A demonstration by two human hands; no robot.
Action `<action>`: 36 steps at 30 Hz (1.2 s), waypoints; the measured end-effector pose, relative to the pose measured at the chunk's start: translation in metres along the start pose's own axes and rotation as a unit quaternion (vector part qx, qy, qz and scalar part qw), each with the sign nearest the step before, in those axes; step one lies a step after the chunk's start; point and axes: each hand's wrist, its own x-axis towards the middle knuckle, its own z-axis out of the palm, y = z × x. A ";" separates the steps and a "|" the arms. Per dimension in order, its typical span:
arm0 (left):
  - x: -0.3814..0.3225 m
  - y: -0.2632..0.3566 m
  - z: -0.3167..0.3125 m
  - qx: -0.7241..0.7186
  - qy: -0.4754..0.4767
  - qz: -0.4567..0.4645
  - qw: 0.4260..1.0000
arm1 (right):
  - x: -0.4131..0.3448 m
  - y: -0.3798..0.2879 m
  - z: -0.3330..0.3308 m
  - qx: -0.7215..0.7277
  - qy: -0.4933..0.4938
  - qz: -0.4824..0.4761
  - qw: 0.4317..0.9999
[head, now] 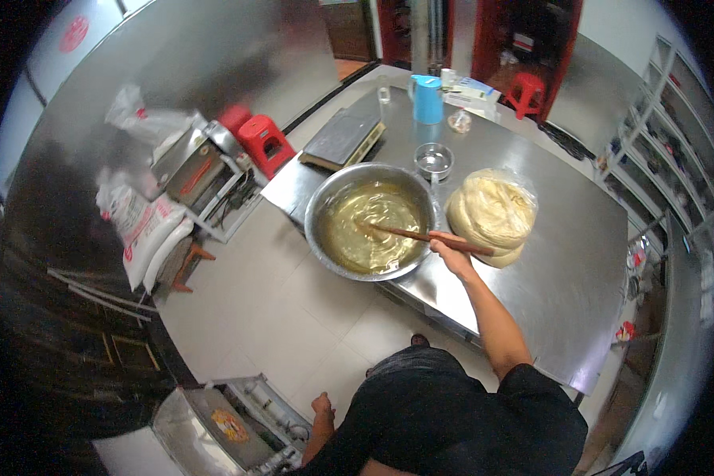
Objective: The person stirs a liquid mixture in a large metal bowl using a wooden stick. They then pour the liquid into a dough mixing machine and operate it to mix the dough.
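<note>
My right hand grips a brown wooden stick near its thick end. The stick's far end dips into a yellowish, swirled liquid inside a large metal basin. That basin stands at the near left edge of a stainless steel table. Just beyond my right hand, a clear plastic bag of pale yellow, dough-like material sits on the tabletop. My left hand hangs low beside my body, away from the table; its fingers look curled, and nothing shows in them.
Behind the basin are a flat weighing scale, a metal dipper and a blue jug. Red plastic stools, a machine and white sacks stand at left. Another metal machine is at lower left; shelving lines the right.
</note>
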 end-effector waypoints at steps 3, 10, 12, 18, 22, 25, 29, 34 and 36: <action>0.010 -0.003 -0.020 0.159 -0.077 0.165 0.970 | 0.005 -0.010 -0.043 -0.040 0.088 0.037 0.995; 0.028 -0.027 -0.005 0.028 -0.040 -0.056 0.997 | 0.020 0.041 -0.017 -0.046 0.094 -0.023 0.994; 0.058 -0.047 -0.010 0.031 -0.043 -0.034 0.998 | 0.002 0.011 0.008 -0.047 -0.008 -0.047 0.998; 0.013 -0.013 -0.022 0.066 -0.080 0.078 0.992 | 0.007 -0.026 -0.054 -0.070 0.076 0.062 0.993; 0.032 -0.015 -0.011 0.053 -0.038 0.010 0.998 | 0.024 -0.004 -0.037 -0.135 0.157 -0.030 0.978; 0.061 -0.034 -0.002 0.030 -0.047 -0.035 0.998 | 0.006 0.000 0.012 -0.152 -0.010 -0.200 0.968; 0.072 -0.041 -0.005 -0.021 -0.037 -0.025 0.999 | 0.001 -0.023 -0.007 -0.107 -0.038 -0.032 0.993; 0.058 -0.044 0.002 0.006 -0.034 -0.016 0.999 | 0.022 -0.014 -0.038 -0.107 0.134 -0.029 0.985; 0.053 -0.049 0.003 0.018 -0.032 -0.016 0.999 | 0.026 -0.002 -0.013 -0.171 0.144 -0.105 0.969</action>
